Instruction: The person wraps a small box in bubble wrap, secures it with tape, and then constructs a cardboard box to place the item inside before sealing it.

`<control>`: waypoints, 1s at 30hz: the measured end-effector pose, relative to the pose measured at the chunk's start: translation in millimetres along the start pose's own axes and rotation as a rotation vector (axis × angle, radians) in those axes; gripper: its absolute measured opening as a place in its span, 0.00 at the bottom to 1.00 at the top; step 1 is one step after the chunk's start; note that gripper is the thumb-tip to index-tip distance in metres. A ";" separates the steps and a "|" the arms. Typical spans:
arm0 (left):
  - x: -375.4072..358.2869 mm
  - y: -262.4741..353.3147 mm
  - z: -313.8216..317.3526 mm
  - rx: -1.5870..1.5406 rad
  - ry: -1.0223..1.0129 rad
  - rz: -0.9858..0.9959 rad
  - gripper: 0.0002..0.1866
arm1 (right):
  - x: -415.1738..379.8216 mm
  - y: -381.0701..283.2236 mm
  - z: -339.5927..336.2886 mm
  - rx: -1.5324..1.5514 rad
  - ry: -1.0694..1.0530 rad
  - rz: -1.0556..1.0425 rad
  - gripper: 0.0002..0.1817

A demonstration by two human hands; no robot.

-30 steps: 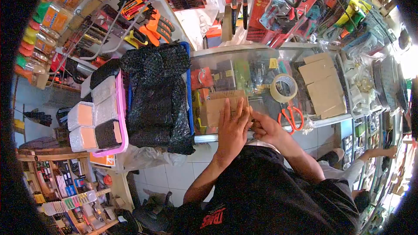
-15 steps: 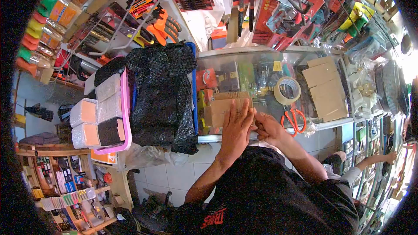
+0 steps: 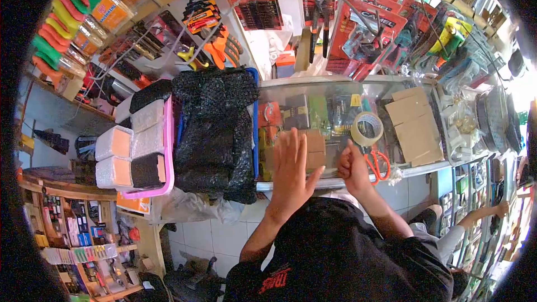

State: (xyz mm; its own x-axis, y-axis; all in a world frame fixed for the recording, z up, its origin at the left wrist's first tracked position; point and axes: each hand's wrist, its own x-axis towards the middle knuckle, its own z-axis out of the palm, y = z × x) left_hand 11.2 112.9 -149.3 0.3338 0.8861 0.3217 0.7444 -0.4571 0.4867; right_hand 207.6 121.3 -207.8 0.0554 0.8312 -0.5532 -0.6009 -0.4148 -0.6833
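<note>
We stand at a glass table (image 3: 417,159) in a shop full of tools. In the middle of the frame our left hand (image 3: 291,170) lies flat on a brown box (image 3: 314,146). The fingers (image 3: 288,145) are spread wide and open, so they grip nothing. We think the flat hand is there to press the box down and keep it from sliding on the smooth glass.

Our right hand (image 3: 353,166) is just to the right of the box, near its edge. It is curled up like a fist. We cannot tell if it pinches anything small, because the fingers hide what is inside.

The box sits near the front edge of the table, close to our body, where both hands can get to it.

A tape roll (image 3: 366,127) lies just up and right of the right hand. Orange scissors (image 3: 376,162) lie right beside that hand. Both are close, so they are easy to grab. Flat card pieces (image 3: 415,126) lie further right on the glass.

On the left of the box is a blue bin (image 3: 253,128) full of black wrapped bundles (image 3: 215,128). Further left a pink tray (image 3: 166,151) holds small wrapped blocks (image 3: 114,142).

Tools in red packs (image 3: 363,22) hang on the wall at the top of the frame, out of the way of the hands.

At the lower right, another person's arm (image 3: 481,212) shows past the table.
</note>
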 end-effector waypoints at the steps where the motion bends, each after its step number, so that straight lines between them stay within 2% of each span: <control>1: -0.6 -3.1 -8.5 0.072 0.008 -0.003 0.45 | -1.6 1.0 -1.2 -0.134 0.047 -0.136 0.22; 2: -2.6 -8.3 -10.9 0.085 -0.002 -0.005 0.45 | -3.0 1.7 -4.4 -0.268 0.095 -0.272 0.21; 3: -6.0 -14.7 -10.0 0.097 -0.012 -0.007 0.46 | 2.0 2.2 -11.0 -0.489 0.031 -0.361 0.21; 6: -18.5 -29.7 4.2 0.088 -0.046 -0.037 0.46 | 8.8 6.0 -15.5 -0.888 -0.047 -0.681 0.22; 9: -27.9 -33.8 14.5 0.053 -0.046 -0.064 0.45 | 7.6 -1.3 -2.1 -0.992 -0.095 -0.720 0.23; 12: -31.7 -37.6 26.0 0.086 -0.042 -0.067 0.46 | -2.5 -16.7 18.5 -1.180 -0.101 -0.653 0.18; 15: -29.1 -35.3 30.0 0.115 -0.052 -0.095 0.46 | 5.1 -7.1 18.8 -1.298 -0.085 -0.727 0.17; 21: -25.5 -28.5 27.0 0.125 -0.035 -0.118 0.44 | 4.6 -1.2 25.2 -1.204 -0.104 -0.658 0.15; 24: -25.0 -30.7 28.5 0.142 -0.040 -0.107 0.44 | 11.3 7.6 18.8 -1.120 -0.143 -0.769 0.17; 27: -24.3 -29.1 29.2 0.152 -0.053 -0.115 0.45 | 13.3 4.4 15.7 -1.078 -0.226 -0.733 0.17; 30: -24.0 -27.6 29.9 0.160 -0.058 -0.120 0.45 | 15.5 3.2 11.1 -1.125 -0.259 -0.649 0.12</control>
State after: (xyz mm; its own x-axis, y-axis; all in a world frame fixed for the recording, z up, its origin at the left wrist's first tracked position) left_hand -0.1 106.5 -194.7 0.2662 0.9386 0.2196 0.8619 -0.3338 0.3817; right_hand 197.7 137.0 -213.3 -0.1483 0.9880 0.0422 0.4686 0.1077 -0.8768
